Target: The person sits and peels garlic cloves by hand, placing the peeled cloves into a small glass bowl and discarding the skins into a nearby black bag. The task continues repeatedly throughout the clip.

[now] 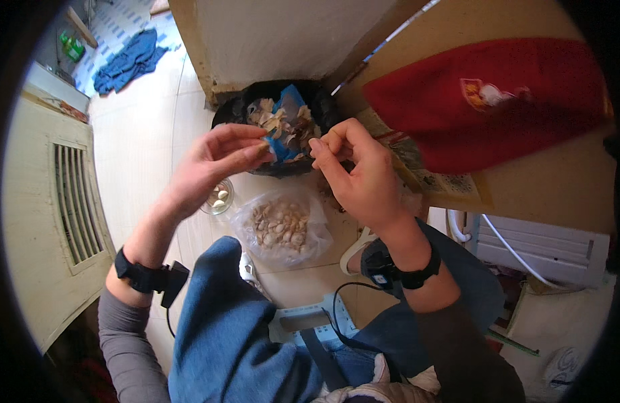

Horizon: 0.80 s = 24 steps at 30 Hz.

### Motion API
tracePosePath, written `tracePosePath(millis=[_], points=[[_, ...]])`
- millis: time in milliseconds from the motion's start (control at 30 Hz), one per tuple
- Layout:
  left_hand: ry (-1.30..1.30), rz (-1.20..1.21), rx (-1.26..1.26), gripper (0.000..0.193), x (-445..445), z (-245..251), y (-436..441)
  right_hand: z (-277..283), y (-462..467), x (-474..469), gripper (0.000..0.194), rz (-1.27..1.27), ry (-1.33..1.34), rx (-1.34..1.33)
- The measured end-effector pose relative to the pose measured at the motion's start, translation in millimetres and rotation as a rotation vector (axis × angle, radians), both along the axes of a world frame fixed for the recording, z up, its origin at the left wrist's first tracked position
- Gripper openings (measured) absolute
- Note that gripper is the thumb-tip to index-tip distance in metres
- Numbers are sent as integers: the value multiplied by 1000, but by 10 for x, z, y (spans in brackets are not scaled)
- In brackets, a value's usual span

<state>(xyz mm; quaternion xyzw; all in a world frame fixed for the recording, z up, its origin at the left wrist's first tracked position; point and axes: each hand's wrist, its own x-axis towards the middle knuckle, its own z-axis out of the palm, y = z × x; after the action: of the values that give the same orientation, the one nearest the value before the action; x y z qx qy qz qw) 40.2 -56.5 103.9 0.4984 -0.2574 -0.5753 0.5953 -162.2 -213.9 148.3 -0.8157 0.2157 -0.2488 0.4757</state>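
Both hands are raised over a bin lined with a black plastic bag [227, 117]. Dry garlic skins [272, 120] and crumpled blue plastic [291, 95] lie inside it. My left hand [214, 161] is at the bin's near left, thumb and fingers drawn together; a small pale bit shows by the fingertips, too small to name. At the near right, my right hand [358, 171] has thumb and forefinger pinched; whether anything is between them is hidden. Below the hands, a clear plastic bag [315, 237] holds many unpeeled garlic cloves [280, 224]. A glass bowl [231, 197] with peeled cloves [220, 194] stands below my left wrist.
A red cloth [426, 106] hangs over the brown panel at right. A louvred cabinet door [78, 201] stands at left. Between my knees is a light-blue plastic stool [342, 315]; a black cable [335, 302] crosses it. Blue cloth [128, 63] lies on the far floor.
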Motion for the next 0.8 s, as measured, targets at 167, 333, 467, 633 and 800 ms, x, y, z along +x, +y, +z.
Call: tracePosePath(millis=[167, 333, 467, 633, 800], points=[[-283, 1, -21, 44, 151, 828, 251, 700, 5, -256, 20, 68, -51, 3], [-421, 100, -65, 45, 3, 1637, 565, 1787, 192, -730, 19, 158, -173, 17], [-508, 174, -132, 45, -151, 2070, 911, 2692, 422, -1430, 15, 201, -212, -75], [-676, 244, -162, 54, -310, 2451, 1380, 3942, 711, -2535, 13, 255, -204, -366], [-646, 300, -220, 52, -373, 2783, 1809, 4934, 1019, -3553, 11, -81, 58, -970]])
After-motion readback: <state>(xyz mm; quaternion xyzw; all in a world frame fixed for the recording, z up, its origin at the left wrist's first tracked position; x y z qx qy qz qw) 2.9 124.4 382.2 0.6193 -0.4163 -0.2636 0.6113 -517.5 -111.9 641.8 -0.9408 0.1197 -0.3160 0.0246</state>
